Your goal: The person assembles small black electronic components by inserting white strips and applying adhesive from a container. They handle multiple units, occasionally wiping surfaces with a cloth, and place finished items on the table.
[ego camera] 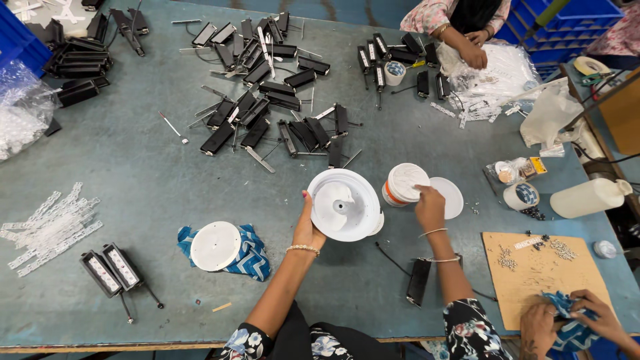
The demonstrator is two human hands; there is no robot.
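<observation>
My left hand (308, 228) grips the near rim of a round white tub (345, 203) holding white paste, tilted up over the grey-blue table (133, 180). Just right of it, my right hand (430, 207) reaches into a smaller white jar (403, 183) with an orange band, its fingers at the white paste inside. A white round lid (451, 197) lies flat beside that jar. Another white lid (215, 246) rests on a blue patterned cloth (248, 257) to the left.
Several black rectangular lamp housings (267, 87) with wires are strewn across the far table. Two lamp units (111, 268) and clear strips (48, 227) lie left. A cardboard sheet (541, 273) with screws, a white bottle (588, 197), and other persons' hands (573, 320) are right.
</observation>
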